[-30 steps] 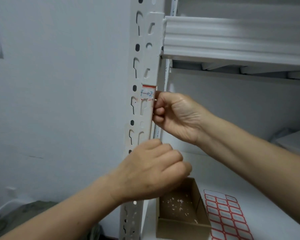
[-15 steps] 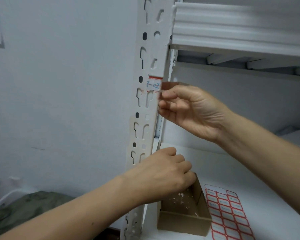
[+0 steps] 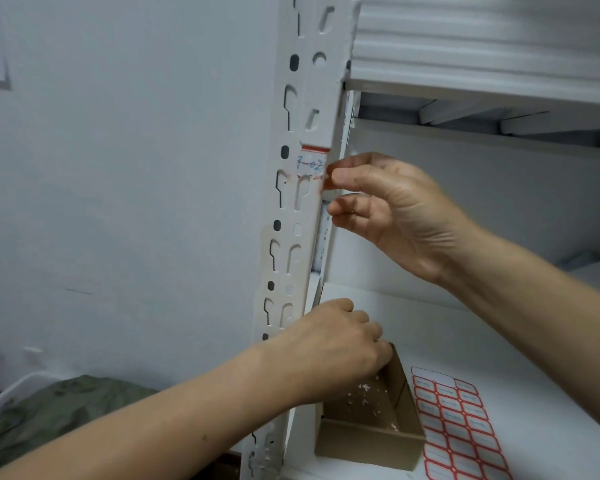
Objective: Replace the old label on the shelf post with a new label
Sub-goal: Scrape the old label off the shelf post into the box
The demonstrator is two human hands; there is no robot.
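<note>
Head view. The old label [image 3: 311, 163], red-bordered with blue handwriting, is seen stuck on the front face of the shelf post [image 3: 291, 237], just below the upper shelf beam and over a pair of slots. Its lower border looks torn and ragged; the upper red band is intact.

The right hand [image 3: 395, 216] is held at the post's right edge, level with the label. Its thumb and forefinger are brought together, and these fingers [image 3: 343, 176] appear to pinch the label's lower right corner. The remaining fingers are curled loosely beneath.

Key relation: the label lies directly left of the pinch, its long axis across the post, so a peel would be expected to run leftward and upward along the face. The right hand is plainly the nearer one.

The left hand [image 3: 333, 344] is placed lower, against the post, above an open cardboard box [image 3: 371, 441] holding paper scraps. Its fingers are curled away from the camera; whether anything is held cannot be told.

A sheet of new labels [image 3: 461, 431] lies flat on the shelf board [image 3: 499, 341], just right of the box.

Judgement: removal partly done; new label not yet taken.
</note>
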